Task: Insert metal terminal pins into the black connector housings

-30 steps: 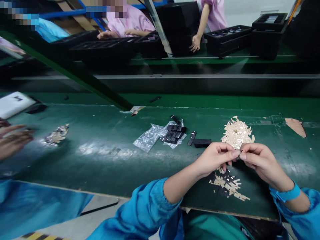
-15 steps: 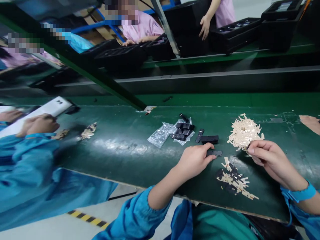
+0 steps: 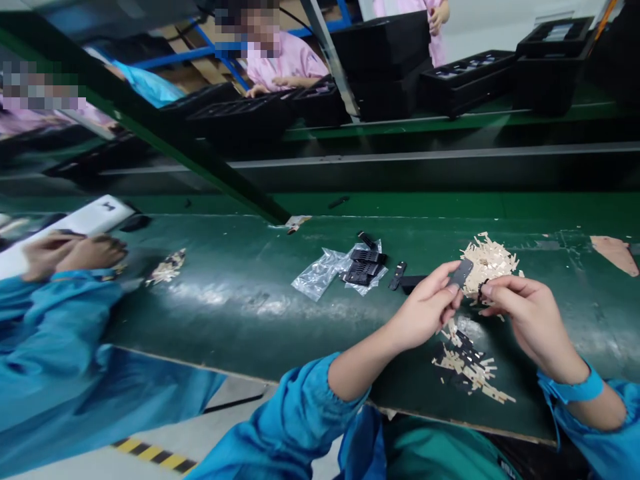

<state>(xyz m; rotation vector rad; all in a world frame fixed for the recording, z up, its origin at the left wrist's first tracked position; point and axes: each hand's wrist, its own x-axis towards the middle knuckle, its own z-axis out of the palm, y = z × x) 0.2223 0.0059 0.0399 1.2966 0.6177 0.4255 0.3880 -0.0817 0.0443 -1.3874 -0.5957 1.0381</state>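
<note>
My left hand [image 3: 427,307] grips a flat dark grey plate [image 3: 463,272] by its near end, raised above the table. Close beside it, my right hand [image 3: 533,310] pinches a small black piece [image 3: 482,291], partly hidden by the fingers. Behind both hands lies a heap of thin cream strips [image 3: 493,257]. Below them, nearer the front edge, is a mixed pile of cream strips and small black pieces [image 3: 465,363]. A black block [image 3: 412,285] shows just left of my left hand, partly covered by it.
Black slotted parts [image 3: 365,268] lie on a clear plastic bag [image 3: 317,275], near a slim black part [image 3: 397,275]. At left, a co-worker's hands [image 3: 75,255] work beside a white object [image 3: 103,217]. A slanted green post [image 3: 200,150] meets the green table [image 3: 250,333].
My left hand has lifted the grey plate off the table and carried it right, up to my right hand. My right hand has shifted slightly left with the black piece.
</note>
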